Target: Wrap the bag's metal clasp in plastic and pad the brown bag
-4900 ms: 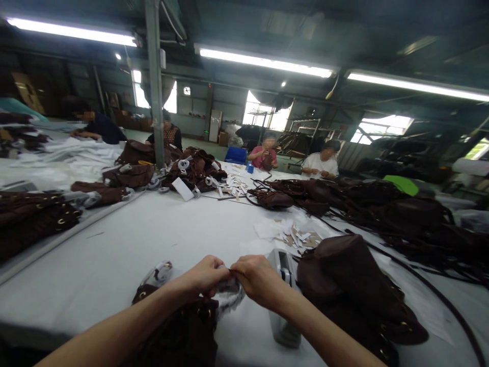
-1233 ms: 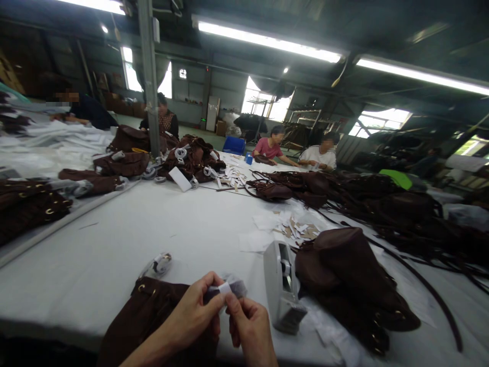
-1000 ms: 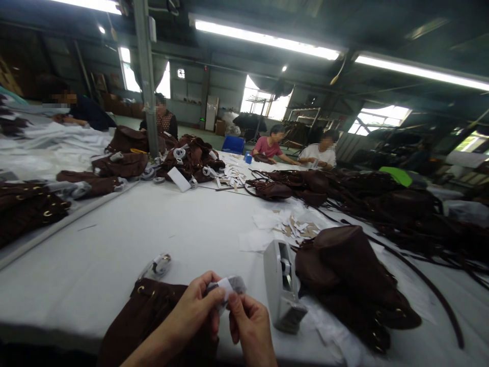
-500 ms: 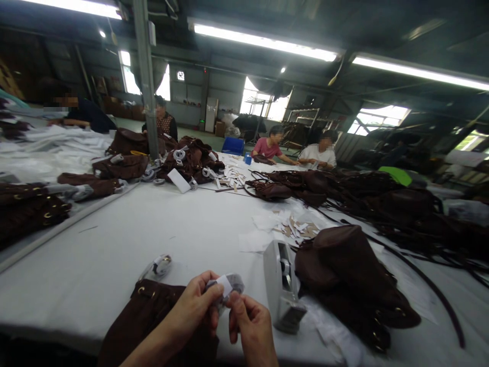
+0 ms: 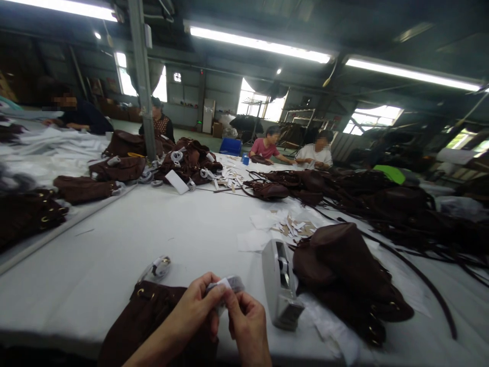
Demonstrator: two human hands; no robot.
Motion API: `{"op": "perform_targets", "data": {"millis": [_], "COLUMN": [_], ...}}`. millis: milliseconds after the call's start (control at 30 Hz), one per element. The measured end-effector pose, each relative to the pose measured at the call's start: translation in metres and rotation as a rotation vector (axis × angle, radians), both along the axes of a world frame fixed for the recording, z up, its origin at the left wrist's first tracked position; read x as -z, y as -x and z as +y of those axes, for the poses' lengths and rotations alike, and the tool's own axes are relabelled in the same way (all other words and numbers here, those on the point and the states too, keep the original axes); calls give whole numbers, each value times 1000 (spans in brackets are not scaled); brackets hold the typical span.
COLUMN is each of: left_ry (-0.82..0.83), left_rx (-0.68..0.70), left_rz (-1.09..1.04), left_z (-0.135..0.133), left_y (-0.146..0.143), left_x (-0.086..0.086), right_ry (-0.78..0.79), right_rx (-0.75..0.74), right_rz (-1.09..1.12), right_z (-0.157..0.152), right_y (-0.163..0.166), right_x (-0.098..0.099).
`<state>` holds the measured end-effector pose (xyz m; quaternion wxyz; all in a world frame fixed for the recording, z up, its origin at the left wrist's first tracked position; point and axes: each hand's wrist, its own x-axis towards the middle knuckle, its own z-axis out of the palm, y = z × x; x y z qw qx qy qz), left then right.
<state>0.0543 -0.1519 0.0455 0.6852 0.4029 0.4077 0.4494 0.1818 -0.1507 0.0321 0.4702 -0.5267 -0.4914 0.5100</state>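
Two hands work low over the dark brown suede bag (image 5: pixel 153 321); left hand (image 5: pixel 198 311) and right hand (image 5: pixel 246 323) both pinch the small white wrapped piece (image 5: pixel 226 285), now folded tighter than a moment ago, beside the grey tape dispenser (image 5: pixel 280 283).

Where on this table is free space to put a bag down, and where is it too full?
Bare cloth lies mid-table, bordered by the wrapped ring, the tape dispenser, the paper scraps and the far bag pile. The right side is crowded with bags and straps. Both hands, left hand and right hand, work over the near bag.

Both hands (image 5: pixel 225 313) on a wrapped fitting (image 5: pixel 228 285)
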Motion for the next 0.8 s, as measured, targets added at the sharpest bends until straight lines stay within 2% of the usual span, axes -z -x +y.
{"op": "perform_targets", "data": {"millis": [200, 467, 567, 633, 700, 800], "left_ry": [137, 229, 227, 206, 181, 186], "left_rx": [-129, -175, -171, -146, -125, -130], "left_rz": [-152, -257, -230, -187, -142, -105], "left_z": [6, 6, 5, 4, 4, 5], "left_y": [-2, -2, -2, -1, 0, 1], "left_x": [-8, -8, -11, -14, -16, -16], "right_ry": [13, -17, -10, -63, -185, -470], "right_rx": [-100, 109, 73, 56, 67, 79], "right_rz": [190, 258, 145, 11, -197, -600], "right_z": [-1, -3, -3, -3, -1, 5], "right_y": [0, 10, 12, 11, 8, -2], "right_x": [3, 13, 16, 16, 15, 9]}}
